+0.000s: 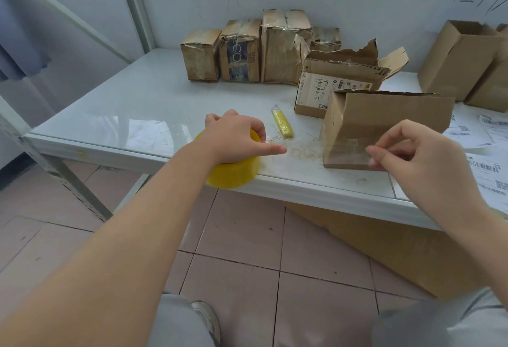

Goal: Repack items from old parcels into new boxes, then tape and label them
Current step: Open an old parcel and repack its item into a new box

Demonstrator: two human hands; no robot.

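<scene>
At the table's front edge, a strip of clear packing tape [347, 152] is pinched at its right end between thumb and forefinger of the right hand [415, 151]. Its long axis runs left to right across the near face of a plain brown cardboard box [384, 121]. The left hand [236, 137] grips a yellow tape roll [233, 173] from above, forefinger stretched toward the strip. A slim yellow cutter [282, 124] lies just beyond on the glossy white table [123, 115], amid crumbs. Four worn, taped parcels [242, 49] line the pale wall, and printed labels [489, 173] lie at right.
</scene>
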